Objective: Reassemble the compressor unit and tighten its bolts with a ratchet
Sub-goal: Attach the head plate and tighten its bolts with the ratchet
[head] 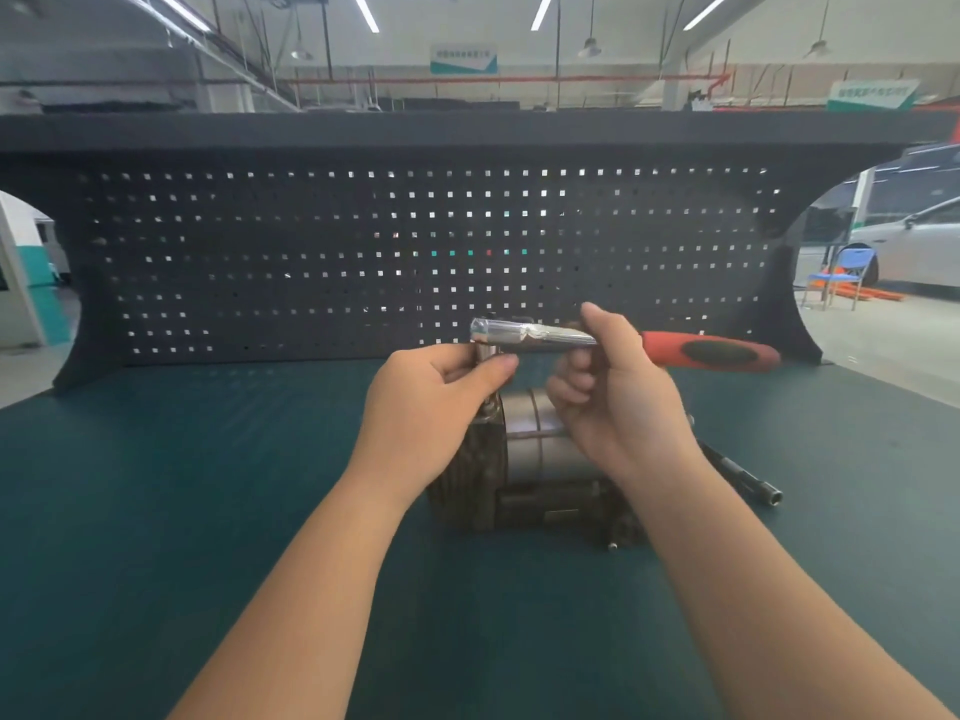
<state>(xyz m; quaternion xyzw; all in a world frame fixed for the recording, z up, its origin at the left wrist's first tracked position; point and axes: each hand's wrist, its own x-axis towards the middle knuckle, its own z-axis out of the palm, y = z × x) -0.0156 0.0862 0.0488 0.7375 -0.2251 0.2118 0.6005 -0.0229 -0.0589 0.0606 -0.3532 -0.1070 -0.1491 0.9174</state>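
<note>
Right hand (613, 392) grips rigid steel ratchet (623, 343) mid-shaft | left hand (441, 402) fingers pinch its head | compressor (540, 459) looks heavy, stable.

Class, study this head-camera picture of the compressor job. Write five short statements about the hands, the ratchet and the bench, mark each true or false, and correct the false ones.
1. The right hand holds the ratchet by its metal shaft. True.
2. The ratchet's handle is blue. False: it is red with a dark inset.
3. The left hand has its grip at the ratchet's head end, above the compressor unit. True.
4. The compressor unit hangs on the pegboard. False: it sits on the green bench mat.
5. An extension bar lies on the mat to the left of the compressor unit. False: it lies to the right.
</note>
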